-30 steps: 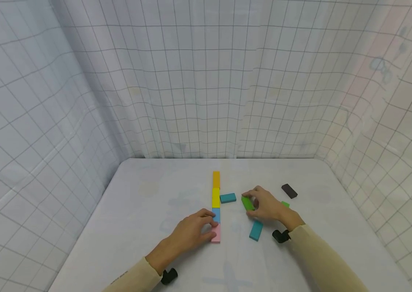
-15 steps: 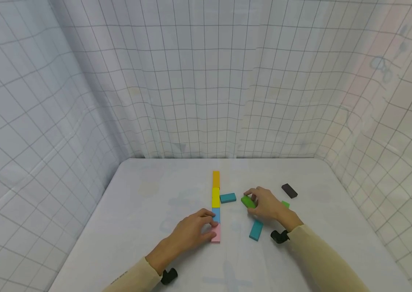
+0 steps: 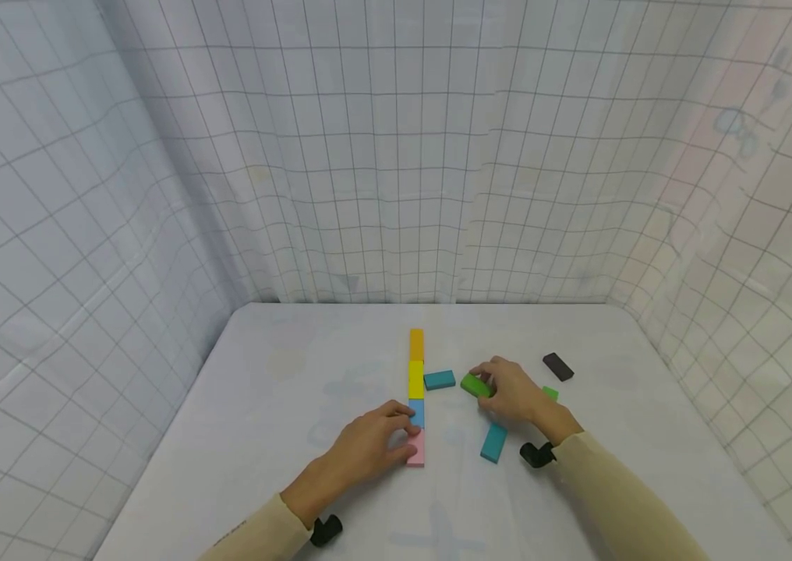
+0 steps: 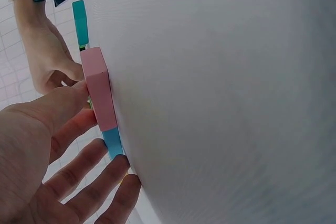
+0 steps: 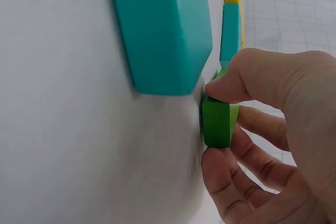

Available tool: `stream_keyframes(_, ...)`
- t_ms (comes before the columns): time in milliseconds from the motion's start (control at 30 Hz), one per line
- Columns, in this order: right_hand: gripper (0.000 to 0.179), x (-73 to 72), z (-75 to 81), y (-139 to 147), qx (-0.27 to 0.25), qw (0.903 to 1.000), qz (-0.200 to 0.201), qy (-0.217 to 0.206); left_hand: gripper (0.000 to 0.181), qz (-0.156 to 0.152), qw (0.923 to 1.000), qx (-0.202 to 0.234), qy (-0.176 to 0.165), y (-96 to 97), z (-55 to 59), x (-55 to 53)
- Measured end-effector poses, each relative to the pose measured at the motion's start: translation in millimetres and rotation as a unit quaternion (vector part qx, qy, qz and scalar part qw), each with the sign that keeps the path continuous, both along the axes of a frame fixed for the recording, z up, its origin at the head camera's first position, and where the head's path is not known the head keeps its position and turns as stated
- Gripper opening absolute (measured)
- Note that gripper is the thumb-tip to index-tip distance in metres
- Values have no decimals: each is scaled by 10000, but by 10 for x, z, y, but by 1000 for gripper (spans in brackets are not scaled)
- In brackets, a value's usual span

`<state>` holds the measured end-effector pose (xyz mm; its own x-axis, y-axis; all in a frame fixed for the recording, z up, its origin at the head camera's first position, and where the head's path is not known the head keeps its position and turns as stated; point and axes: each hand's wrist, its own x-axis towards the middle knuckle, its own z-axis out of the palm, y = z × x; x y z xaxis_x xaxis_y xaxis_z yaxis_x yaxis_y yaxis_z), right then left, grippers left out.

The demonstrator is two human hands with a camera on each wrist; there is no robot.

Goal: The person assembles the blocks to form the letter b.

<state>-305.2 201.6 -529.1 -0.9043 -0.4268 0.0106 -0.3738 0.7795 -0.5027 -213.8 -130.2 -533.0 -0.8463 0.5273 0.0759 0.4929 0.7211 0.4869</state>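
A row of blocks runs away from the person in the head view: pink point(image 3: 416, 450), blue point(image 3: 418, 411), yellow point(image 3: 416, 379) and orange point(image 3: 417, 344) at the far end. My left hand point(image 3: 368, 446) lies at its near end, fingers relaxed, thumb touching the pink block and fingertips by the pink and blue ones. To the right, my right hand point(image 3: 514, 391) pinches a green block point(image 5: 216, 123) between thumb and fingers, close over the table. A teal block point(image 3: 440, 380) lies crosswise, its left end at the yellow block.
Another teal block point(image 3: 493, 442) lies in front of the right hand. A second green block point(image 3: 549, 393) shows partly behind the right wrist, and a black block point(image 3: 558, 366) lies farther back. White gridded curtains point(image 3: 396, 156) surround the white table point(image 3: 312, 351).
The green block has turned in my right fingers to lie more crosswise, its left end slightly nearer the crosswise teal block. My left hand stays where it was.
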Motion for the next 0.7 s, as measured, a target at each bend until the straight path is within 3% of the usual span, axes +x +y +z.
stream_keyframes(700, 51, -26, 9, -83, 75, 10000, -57, -16, 22, 12, 10000, 15, 44, -4, 6, 13)
